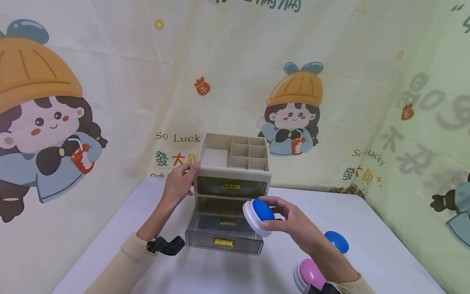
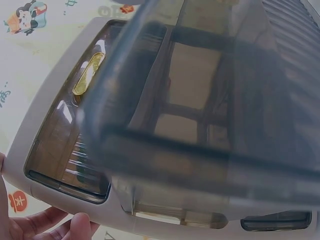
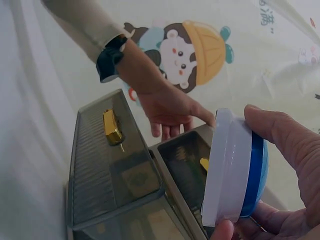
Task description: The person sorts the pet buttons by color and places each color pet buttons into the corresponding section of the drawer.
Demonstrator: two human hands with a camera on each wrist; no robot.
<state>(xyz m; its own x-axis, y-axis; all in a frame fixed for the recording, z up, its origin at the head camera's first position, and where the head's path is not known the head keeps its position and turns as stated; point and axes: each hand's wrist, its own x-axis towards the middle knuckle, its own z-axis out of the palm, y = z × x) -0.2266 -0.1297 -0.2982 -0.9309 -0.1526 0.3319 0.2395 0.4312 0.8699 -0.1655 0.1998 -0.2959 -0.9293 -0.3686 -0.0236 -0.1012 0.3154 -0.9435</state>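
Nearest me, to the right of the drawer box [image 1: 233, 173] and well forward of it, a pink button [image 1: 311, 272] with a pale base sits on the white table [image 1: 165, 277], partly hidden by my right forearm. Farther in, my right hand [image 1: 293, 222] grips the blue button [image 1: 260, 213], thumb and fingers pinching its round edge, in front of the drawer box's right half; whether it hangs over the lower drawer [image 1: 203, 240] or just before it, I cannot tell. It looks like hard plastic, so I judge it light and stiff, with little give and small risk of breaking. The blue dome is smooth and probably slippery, so the thick white base gives the surer hold, pinched from opposite sides as the button is tilted. To the right of the drawer box lies another blue piece [image 1: 338, 241], close to my forearm. The lower drawer stands out from the drawer box's front; its clear walls look thin and more fragile, so I would take it by the gold handle [image 1: 224, 243]. My left hand [image 1: 180, 179] rests against the drawer box's left side, fingers loose, not wrapped around it. Behind the drawer box hangs the printed cloth [image 1: 235, 106].
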